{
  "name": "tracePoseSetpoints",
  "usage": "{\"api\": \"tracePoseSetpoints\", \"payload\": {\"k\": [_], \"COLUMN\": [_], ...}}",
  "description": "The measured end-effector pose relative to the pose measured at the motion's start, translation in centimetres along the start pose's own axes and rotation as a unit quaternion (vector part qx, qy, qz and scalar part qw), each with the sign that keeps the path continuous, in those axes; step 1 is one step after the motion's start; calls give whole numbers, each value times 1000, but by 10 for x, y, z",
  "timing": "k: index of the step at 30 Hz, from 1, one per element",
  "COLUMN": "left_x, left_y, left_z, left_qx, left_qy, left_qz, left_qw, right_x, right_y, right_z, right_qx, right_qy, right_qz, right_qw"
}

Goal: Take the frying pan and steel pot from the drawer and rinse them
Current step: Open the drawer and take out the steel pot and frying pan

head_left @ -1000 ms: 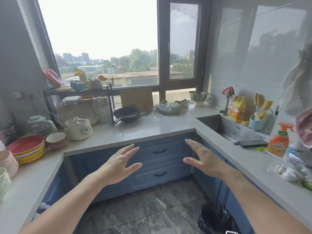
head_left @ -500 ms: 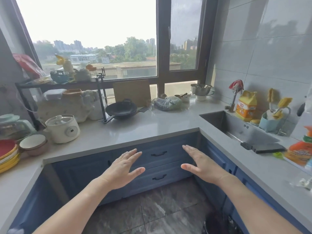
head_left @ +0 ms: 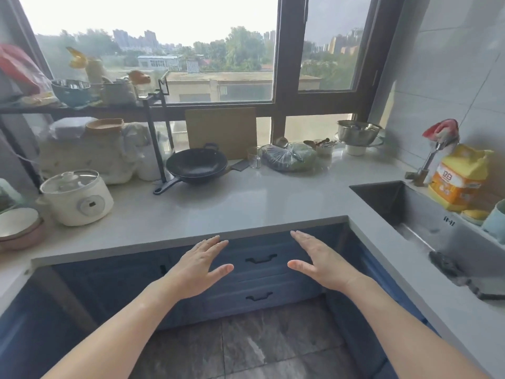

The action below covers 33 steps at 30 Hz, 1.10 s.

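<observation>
Two blue drawers sit closed under the counter edge, the upper drawer above the lower drawer, each with a dark handle. My left hand and my right hand hover flat and empty in front of the upper drawer, one on each side of its handle, touching nothing. A black frying pan rests on the counter by the window, handle toward me. The steel sink lies at the right with its tap behind it. No steel pot shows; the drawers' contents are hidden.
A white cooker and stacked bowls stand at the left. A cutting board leans on the window. A steel bowl, a bagged item and a yellow detergent bag crowd the back right.
The view has moved closer to the counter and drawers. Both hands have drawn together in front of the upper drawer, still flat and empty.
</observation>
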<state>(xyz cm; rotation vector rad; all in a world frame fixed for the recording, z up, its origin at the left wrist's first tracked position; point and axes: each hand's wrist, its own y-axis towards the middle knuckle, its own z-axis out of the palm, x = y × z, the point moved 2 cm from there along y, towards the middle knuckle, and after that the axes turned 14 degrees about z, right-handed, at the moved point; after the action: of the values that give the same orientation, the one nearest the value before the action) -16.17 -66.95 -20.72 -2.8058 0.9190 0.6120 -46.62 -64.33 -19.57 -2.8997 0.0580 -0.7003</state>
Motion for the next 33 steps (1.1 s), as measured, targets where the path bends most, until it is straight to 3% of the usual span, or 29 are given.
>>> {"api": "tracePoseSetpoints", "payload": {"k": [14,24,33], "left_x": [60,100,131], "left_y": [77,117,161], "left_z": [13,85,166], "left_qx": [36,74,61], "left_qy": [3,-14,-38], "left_qz": [-16,-37,-62], "left_qw": [999,996,995], "right_x": [-4,-39,-82], "right_y": [103,167,227], "right_z": [31,94,171], "right_qx": [24,47,80], "right_qy": [13,18,12], "right_qz": [17,13,-3], "right_qw": [999,999,997]}}
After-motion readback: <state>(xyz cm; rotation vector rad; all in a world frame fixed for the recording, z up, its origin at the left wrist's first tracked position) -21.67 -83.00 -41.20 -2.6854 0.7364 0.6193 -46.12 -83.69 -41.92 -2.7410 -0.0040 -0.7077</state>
